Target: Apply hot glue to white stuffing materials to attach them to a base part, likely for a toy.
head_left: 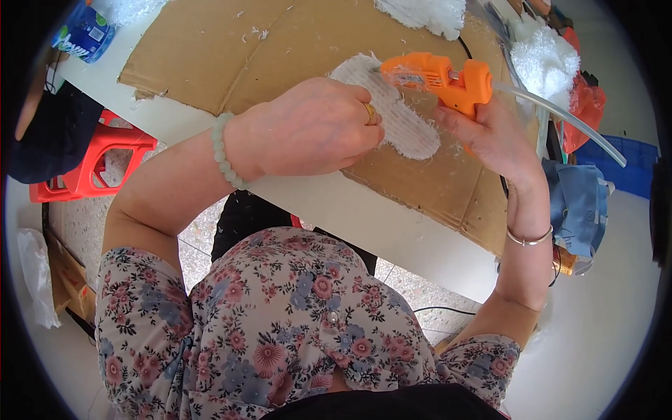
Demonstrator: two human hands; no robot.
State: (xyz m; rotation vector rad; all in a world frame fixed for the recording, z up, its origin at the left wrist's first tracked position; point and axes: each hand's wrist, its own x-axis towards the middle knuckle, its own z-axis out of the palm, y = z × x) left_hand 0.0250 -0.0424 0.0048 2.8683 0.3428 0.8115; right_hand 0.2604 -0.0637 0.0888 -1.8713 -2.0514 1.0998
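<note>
My right hand (490, 136) is wrapped round the handle of an orange hot glue gun (441, 78). A long translucent glue stick (567, 115) sticks out of its back end. The gun's nozzle points left, at the upper part of a white, fuzzy, sole-shaped fabric piece (402, 122). My left hand (318, 126) is closed at the left edge of this piece, its fingertips curled under and hidden. It seems to pinch the edge of the fabric. Loose white fibres cling to the gun and the piece.
A brown cardboard sheet (189, 56) covers much of the white table (420, 241). White fluffy bundles (542, 59) lie at the far right, near a red plastic bag (584, 115). A blue bottle (85, 33) stands far left. Below is a red stool (105, 157). Blue cloth (577, 203) hangs at right.
</note>
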